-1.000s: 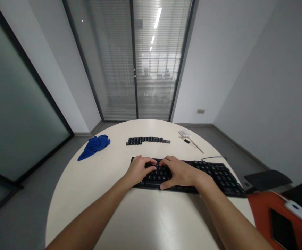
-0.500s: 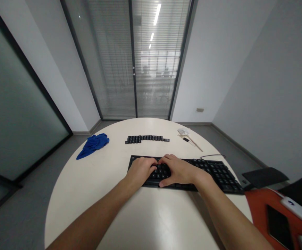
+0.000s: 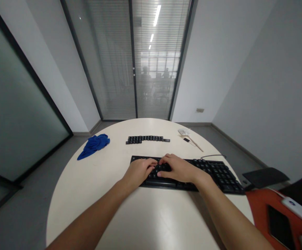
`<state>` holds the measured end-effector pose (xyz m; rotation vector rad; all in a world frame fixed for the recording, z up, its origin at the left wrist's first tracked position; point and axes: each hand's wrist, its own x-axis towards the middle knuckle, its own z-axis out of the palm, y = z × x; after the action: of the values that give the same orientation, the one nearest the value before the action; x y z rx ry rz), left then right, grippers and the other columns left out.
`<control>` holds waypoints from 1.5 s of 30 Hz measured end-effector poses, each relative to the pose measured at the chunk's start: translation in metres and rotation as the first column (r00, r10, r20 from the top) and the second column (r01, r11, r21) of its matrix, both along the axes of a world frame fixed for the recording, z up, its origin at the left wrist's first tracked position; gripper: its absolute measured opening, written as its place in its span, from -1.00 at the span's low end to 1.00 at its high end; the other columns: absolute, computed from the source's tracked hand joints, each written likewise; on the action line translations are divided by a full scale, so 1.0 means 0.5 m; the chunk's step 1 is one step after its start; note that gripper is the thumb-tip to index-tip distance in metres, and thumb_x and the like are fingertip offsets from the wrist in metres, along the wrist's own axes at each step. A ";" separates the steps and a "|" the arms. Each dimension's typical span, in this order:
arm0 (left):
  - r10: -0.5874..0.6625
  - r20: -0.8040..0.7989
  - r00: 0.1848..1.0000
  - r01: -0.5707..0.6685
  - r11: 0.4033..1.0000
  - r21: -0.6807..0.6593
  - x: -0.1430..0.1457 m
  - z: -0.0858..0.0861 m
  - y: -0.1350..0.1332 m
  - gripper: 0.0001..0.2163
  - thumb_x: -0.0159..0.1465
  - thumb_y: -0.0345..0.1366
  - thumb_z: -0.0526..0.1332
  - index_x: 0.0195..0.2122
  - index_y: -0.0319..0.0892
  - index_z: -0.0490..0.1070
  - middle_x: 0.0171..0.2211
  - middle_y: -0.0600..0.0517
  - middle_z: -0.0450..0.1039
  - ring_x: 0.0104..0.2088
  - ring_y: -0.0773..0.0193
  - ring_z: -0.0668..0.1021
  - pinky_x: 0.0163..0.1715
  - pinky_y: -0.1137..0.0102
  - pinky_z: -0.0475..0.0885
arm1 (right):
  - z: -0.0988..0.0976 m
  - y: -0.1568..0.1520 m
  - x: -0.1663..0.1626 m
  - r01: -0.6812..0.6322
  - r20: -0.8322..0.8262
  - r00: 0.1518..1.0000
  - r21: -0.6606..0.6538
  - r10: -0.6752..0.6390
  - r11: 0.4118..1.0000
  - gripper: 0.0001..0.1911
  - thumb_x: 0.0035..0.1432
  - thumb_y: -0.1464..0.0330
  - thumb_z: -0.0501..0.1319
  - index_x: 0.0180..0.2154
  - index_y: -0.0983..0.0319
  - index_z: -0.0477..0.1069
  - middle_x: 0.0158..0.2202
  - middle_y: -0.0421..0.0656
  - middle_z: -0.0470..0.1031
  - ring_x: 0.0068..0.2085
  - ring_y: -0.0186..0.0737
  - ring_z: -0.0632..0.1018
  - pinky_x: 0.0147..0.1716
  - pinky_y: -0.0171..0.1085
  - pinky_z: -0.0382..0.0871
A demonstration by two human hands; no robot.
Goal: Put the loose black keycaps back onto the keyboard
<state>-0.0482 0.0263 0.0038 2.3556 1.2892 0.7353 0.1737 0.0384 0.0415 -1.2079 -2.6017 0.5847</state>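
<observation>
A black keyboard (image 3: 164, 185) lies lengthwise on the pale round table (image 3: 93, 180). Over its left part is my left hand (image 3: 137, 172), its thumb and fingers drawn close together at the keys. Whatever is between those fingertips is too small to make out. Beside it, my right hand (image 3: 178, 168) rests on the keys with its thumb apart from the index finger and nothing visible in it. The fingertips of both hands nearly meet. Part of the key field is hidden under them. Behind the keyboard, loose black keycaps (image 3: 148, 138) stand in rows.
A crumpled blue cloth (image 3: 95, 144) lies at the left. Toward the back right are a thin stick (image 3: 195, 144), a white crumpled piece (image 3: 183, 132) and a small black piece (image 3: 186, 140). A cable (image 3: 213, 156) runs behind the keyboard. An orange seat (image 3: 260, 205) holds a phone (image 3: 280, 225).
My right thumb has moved up and in toward the index finger. My left hand has shifted slightly, its thumb drawing back a little. The keycaps and cloth stay where they were.
</observation>
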 end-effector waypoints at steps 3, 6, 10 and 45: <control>-0.020 0.152 0.988 0.034 0.996 -0.088 -0.006 -0.008 0.004 -0.76 0.30 -0.44 0.24 -0.03 -0.07 0.52 -0.06 0.05 0.64 -0.06 0.19 0.65 0.03 0.32 0.49 | -0.013 0.011 -0.009 0.070 -0.039 0.997 0.056 -0.068 0.996 -0.65 0.36 0.10 0.12 -0.20 0.21 0.53 -0.24 -0.07 0.55 -0.17 -0.09 0.53 -0.14 -0.17 0.36; -0.025 0.260 0.965 0.070 0.984 -0.165 -0.011 -0.011 0.006 -0.74 0.30 -0.45 0.23 -0.01 -0.08 0.50 -0.05 0.04 0.63 -0.02 0.19 0.64 0.07 0.32 0.48 | -0.023 0.017 -0.017 0.143 -0.048 0.989 0.073 -0.140 0.987 -0.64 0.36 0.11 0.12 -0.29 0.20 0.53 -0.33 -0.11 0.55 -0.27 -0.14 0.53 -0.24 -0.22 0.33; 0.003 0.301 0.954 0.059 0.979 -0.197 -0.016 -0.015 0.007 -0.71 0.32 -0.44 0.22 0.05 -0.08 0.45 -0.07 0.06 0.64 0.02 0.18 0.62 0.12 0.28 0.43 | -0.024 0.016 -0.023 0.172 -0.052 0.984 0.068 -0.169 0.983 -0.67 0.28 0.08 0.20 -0.31 0.18 0.54 -0.34 -0.14 0.55 -0.30 -0.17 0.52 -0.29 -0.25 0.31; -0.225 -0.248 0.942 0.231 0.973 -0.008 -0.061 0.014 -0.019 -0.15 0.06 0.13 0.44 0.33 -0.04 0.21 0.40 -0.17 0.09 0.38 -0.26 0.14 0.32 -0.14 0.06 | -0.071 0.050 -0.008 0.270 -0.046 0.962 -0.016 -0.270 0.963 -0.36 0.13 -0.12 0.24 0.00 0.24 0.55 -0.04 0.07 0.55 0.02 0.15 0.51 0.05 0.01 0.37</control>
<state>-0.0787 0.0169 0.0111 2.6223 1.0751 0.3950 0.1695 0.0634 0.0062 -1.4991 -2.3405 0.5637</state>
